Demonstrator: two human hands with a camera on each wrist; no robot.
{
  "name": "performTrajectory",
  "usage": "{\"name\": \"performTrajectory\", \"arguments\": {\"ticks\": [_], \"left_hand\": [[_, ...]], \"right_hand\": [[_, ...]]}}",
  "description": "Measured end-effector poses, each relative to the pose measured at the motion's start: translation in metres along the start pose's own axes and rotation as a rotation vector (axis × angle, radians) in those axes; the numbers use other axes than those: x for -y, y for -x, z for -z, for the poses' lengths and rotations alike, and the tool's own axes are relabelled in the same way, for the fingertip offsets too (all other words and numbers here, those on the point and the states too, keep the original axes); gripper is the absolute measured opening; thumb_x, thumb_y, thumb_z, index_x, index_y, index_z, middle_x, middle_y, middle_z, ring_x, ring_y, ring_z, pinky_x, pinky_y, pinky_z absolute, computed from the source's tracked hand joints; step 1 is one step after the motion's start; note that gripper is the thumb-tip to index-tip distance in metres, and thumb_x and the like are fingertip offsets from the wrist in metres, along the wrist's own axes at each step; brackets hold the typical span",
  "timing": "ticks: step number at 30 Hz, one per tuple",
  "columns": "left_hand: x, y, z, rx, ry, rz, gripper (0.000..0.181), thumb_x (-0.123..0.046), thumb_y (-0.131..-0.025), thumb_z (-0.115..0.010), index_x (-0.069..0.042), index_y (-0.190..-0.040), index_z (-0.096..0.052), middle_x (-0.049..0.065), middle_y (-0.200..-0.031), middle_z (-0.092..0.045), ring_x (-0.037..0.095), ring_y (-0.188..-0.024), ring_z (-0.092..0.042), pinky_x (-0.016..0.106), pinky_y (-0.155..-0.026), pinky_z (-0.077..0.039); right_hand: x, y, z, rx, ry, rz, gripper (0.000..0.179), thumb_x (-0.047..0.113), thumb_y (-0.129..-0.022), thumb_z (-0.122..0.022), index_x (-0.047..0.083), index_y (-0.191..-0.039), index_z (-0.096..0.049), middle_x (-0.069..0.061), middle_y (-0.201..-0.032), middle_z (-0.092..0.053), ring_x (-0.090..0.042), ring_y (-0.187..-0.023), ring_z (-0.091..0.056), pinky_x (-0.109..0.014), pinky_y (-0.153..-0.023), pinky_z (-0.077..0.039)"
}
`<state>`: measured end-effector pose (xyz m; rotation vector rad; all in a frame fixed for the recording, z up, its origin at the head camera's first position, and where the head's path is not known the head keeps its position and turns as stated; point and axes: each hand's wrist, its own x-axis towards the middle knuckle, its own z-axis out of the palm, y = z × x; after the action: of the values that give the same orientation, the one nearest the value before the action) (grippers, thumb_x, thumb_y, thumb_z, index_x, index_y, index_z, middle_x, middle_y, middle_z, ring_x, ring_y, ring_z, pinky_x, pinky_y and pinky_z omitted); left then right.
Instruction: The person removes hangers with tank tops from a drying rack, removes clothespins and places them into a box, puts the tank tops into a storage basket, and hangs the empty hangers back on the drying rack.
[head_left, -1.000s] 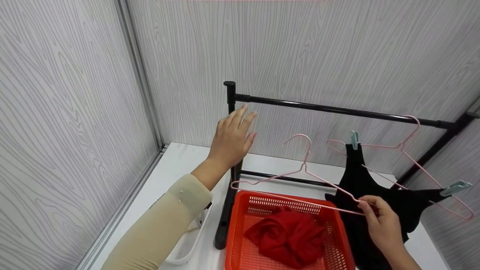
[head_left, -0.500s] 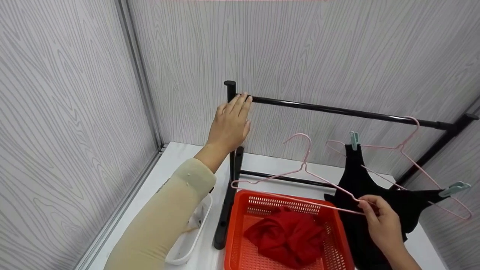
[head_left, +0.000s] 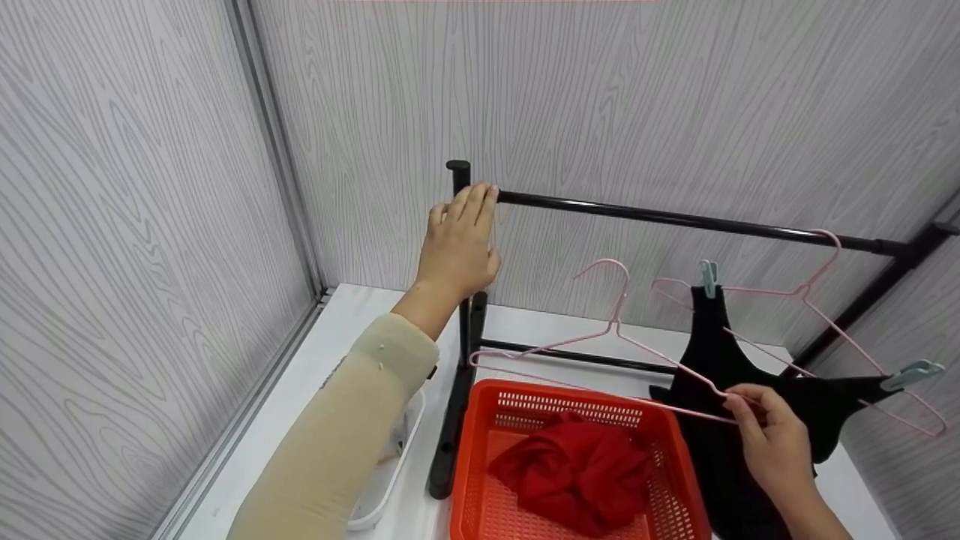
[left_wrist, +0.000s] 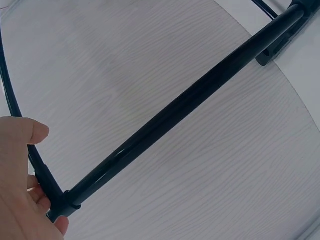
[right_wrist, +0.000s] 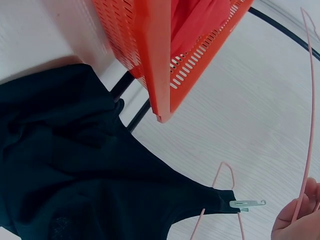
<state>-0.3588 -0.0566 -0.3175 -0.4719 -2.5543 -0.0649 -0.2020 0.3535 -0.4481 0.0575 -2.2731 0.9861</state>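
Note:
My left hand (head_left: 457,244) grips the left end of the black clothes rack's top rail (head_left: 637,214), beside its corner joint. In the left wrist view, fingers of the left hand (left_wrist: 20,195) curl round the rail by that joint. My right hand (head_left: 776,435) pinches one end of a bare pink hanger (head_left: 616,326), held out over the basket with its hook upward. A second pink hanger (head_left: 832,326) hangs on the rail's right part. Pale green clothespins (head_left: 709,279) fasten a black garment (head_left: 724,382) to it by the straps.
A red perforated basket (head_left: 463,457) stands before the rack, with a crumpled red cloth (head_left: 574,472) in it. A white container (head_left: 371,517) lies partly hidden under my left forearm. Wood-patterned panels (head_left: 570,97) enclose the white table (head_left: 330,319) at the back and sides.
My left hand has risen from below the rail and taken hold of its left end. The right hand and its hanger have shifted slightly right.

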Motion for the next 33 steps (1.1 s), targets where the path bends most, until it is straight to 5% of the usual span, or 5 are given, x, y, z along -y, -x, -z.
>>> {"name": "performTrajectory", "arguments": {"ticks": [12,16,22,33], "left_hand": [[-0.009,-0.005,-0.004,0.044,-0.013,0.028,0.083,-0.026,-0.091,-0.052,-0.008,-0.161,-0.011,0.01,-0.165,-0.018,0.028,-0.149,-0.015,0.048,-0.111,-0.025],[-0.011,-0.008,-0.004,0.047,-0.013,0.037,0.085,-0.029,-0.091,-0.055,-0.009,-0.161,-0.011,0.009,-0.165,-0.017,0.027,-0.15,-0.014,0.048,-0.111,-0.025],[-0.008,-0.009,-0.005,0.041,-0.007,0.045,0.086,-0.028,-0.089,-0.057,-0.009,-0.16,-0.013,0.009,-0.165,-0.018,0.028,-0.149,-0.015,0.049,-0.112,-0.024],[-0.006,-0.005,-0.005,0.046,-0.008,0.056,0.091,-0.035,-0.09,-0.062,-0.008,-0.16,-0.011,0.01,-0.165,-0.016,0.028,-0.149,-0.014,0.049,-0.112,-0.024]], "right_hand": [[0.02,-0.026,0.009,-0.161,0.058,0.136,0.008,-0.002,-0.09,-0.071,-0.002,-0.098,-0.071,0.017,-0.087,-0.059,0.009,-0.076,-0.046,-0.011,-0.071,-0.033],[0.031,-0.039,0.01,-0.193,0.067,0.158,0.009,0.0,-0.091,-0.07,-0.005,-0.099,-0.07,0.009,-0.085,-0.061,0.008,-0.076,-0.043,-0.015,-0.07,-0.032],[0.046,-0.054,0.0,-0.196,0.093,0.141,0.013,0.007,-0.095,-0.068,-0.006,-0.1,-0.069,-0.015,-0.087,-0.066,0.008,-0.077,-0.042,-0.019,-0.069,-0.033],[0.067,-0.074,-0.032,-0.21,0.03,0.137,0.014,0.009,-0.096,-0.067,-0.003,-0.102,-0.07,-0.018,-0.093,-0.069,0.006,-0.075,-0.047,-0.02,-0.07,-0.037]]}}
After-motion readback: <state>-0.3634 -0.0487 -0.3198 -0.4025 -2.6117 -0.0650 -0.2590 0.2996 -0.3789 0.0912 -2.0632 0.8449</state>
